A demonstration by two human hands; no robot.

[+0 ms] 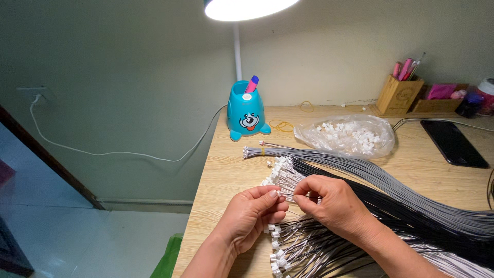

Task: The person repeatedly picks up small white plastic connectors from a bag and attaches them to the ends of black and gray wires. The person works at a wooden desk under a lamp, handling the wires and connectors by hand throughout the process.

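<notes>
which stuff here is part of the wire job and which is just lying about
In use:
- left hand, pinching a white connector
- right hand, gripping wires
- grey wire bundle
- black wires
- bag of connectors

Lying about:
- blue pen holder
- lamp
- phone
- wooden pen box
- rubber bands

Matt wood-grain desk (231,170); glossy plastic bag (355,136).

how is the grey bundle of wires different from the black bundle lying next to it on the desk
The grey wire bundle lies farther from the person; the black wire bundle lies nearer, beside the right hand. The grey bundle's ends are bound with a yellow band and look bare; the black bundle's ends fan out loose and carry small white connectors. The left hand pinches one of those connectors; the grey bundle is untouched. Both run diagonally across the wooden desk.
</notes>
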